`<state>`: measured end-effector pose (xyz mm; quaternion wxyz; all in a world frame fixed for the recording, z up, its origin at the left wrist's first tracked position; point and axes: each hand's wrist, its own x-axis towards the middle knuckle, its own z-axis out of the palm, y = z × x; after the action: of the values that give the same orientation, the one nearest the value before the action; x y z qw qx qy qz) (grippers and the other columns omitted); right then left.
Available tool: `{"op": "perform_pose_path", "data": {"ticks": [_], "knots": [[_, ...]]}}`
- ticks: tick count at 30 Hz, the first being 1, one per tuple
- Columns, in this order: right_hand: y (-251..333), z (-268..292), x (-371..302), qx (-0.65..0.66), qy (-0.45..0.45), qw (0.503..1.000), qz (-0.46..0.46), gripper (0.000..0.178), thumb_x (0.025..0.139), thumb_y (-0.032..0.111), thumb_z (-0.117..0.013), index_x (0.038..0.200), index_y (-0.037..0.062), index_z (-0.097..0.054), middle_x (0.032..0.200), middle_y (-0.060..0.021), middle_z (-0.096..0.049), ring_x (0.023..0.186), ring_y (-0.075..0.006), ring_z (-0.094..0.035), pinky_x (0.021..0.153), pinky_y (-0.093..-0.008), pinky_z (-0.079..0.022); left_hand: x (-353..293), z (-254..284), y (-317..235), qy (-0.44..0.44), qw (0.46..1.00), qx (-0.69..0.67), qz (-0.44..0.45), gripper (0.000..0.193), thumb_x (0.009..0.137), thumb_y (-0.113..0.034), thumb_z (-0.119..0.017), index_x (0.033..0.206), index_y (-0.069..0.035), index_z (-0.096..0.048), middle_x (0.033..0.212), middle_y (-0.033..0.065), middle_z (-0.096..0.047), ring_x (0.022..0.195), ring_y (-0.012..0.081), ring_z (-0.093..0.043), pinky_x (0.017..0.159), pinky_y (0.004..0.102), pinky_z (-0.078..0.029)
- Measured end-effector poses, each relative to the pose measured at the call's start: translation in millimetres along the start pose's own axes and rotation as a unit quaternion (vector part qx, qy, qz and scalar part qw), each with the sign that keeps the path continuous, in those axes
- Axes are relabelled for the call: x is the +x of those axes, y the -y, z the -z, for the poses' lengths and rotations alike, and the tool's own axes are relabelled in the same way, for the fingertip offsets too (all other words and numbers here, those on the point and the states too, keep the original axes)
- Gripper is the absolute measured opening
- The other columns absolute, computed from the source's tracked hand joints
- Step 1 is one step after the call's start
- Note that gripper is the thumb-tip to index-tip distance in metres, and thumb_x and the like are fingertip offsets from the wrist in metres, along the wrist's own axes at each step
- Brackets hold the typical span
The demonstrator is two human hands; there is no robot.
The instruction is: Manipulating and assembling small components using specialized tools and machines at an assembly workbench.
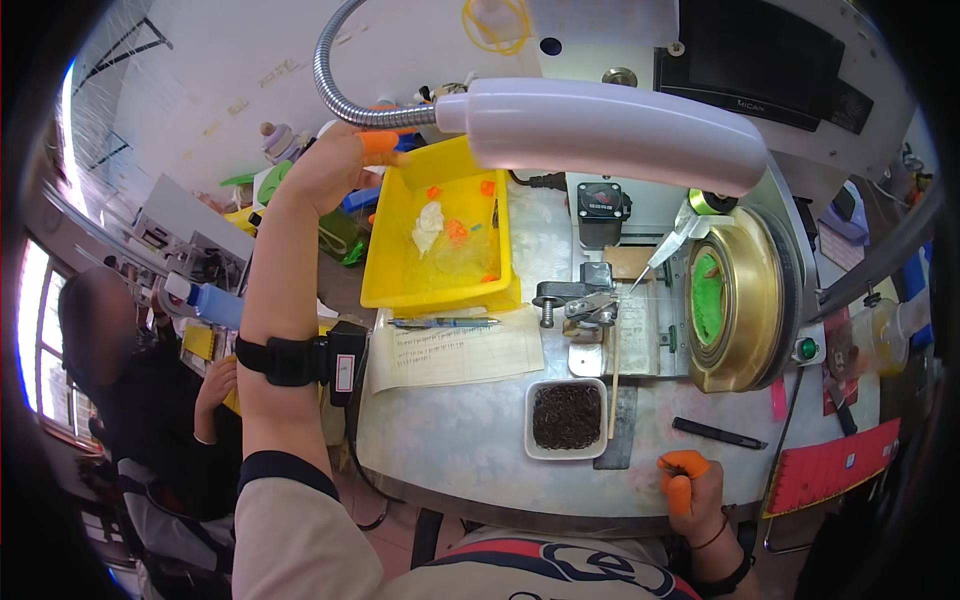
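Observation:
My left hand [340, 168] reaches to the far left corner of a yellow plastic bin [440, 298], an orange finger cot on one finger. Its visible fingers are stretched out, and I see nothing held in them. Inside the bin lie a crumpled white tissue [428, 227] and several orange scraps [457, 231]. At the table's near edge my right hand [692, 492] is closed, with orange cots on thumb and finger pinched around something small and dark. Left of it, a white square dish [530, 442] holds many small dark pieces [567, 416].
A white lamp [610, 130] hangs over a small machine with a gold wheel [735, 305] and metal clamp [590, 305]. Written paper [450, 355] with a pen [445, 323], a black cutter knife [718, 433] and a red board [835, 465] lie around. Another person [150, 400] sits left.

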<state>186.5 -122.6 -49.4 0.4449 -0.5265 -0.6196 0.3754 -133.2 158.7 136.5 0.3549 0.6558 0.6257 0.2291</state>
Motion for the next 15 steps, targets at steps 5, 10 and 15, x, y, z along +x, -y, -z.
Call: {"op": "perform_pose_path", "data": {"ticks": [5,10,15], "knots": [[4,1,1,-0.003,0.001,1.000,0.006,0.037,0.086,0.037,-0.046,0.083,0.0001,-0.053,0.054,-0.0041,-0.049,0.045,-0.0111,-0.047,0.044,-0.0221,-0.036,1,0,3,0.066,0.949,-0.289,-0.109,0.039,0.086,-0.024,-0.048,0.119,-0.004,-0.043,0.109,0.0092,-0.052,0.084,0.0159,-0.057,0.056,0.0211,-0.048],[5,1,1,-0.007,0.007,1.000,0.008,0.037,0.085,0.036,-0.047,0.082,0.0004,-0.054,0.055,-0.0054,-0.051,0.046,-0.0134,-0.050,0.045,-0.0229,-0.038,12,21,30,0.184,0.971,-0.145,-0.035,0.041,0.086,-0.027,-0.047,0.119,-0.003,-0.043,0.111,0.0103,-0.050,0.088,0.0174,-0.056,0.061,0.0252,-0.051],[5,1,4,-0.053,0.005,0.998,0.044,0.035,0.084,0.035,-0.048,0.080,0.0003,-0.055,0.056,-0.0073,-0.053,0.046,-0.0170,-0.052,0.046,-0.0244,-0.040,6,-4,45,-0.012,0.978,0.205,-0.046,0.040,0.086,-0.025,-0.048,0.117,-0.001,-0.044,0.110,0.0132,-0.050,0.092,0.0191,-0.055,0.071,0.0263,-0.050]]}}
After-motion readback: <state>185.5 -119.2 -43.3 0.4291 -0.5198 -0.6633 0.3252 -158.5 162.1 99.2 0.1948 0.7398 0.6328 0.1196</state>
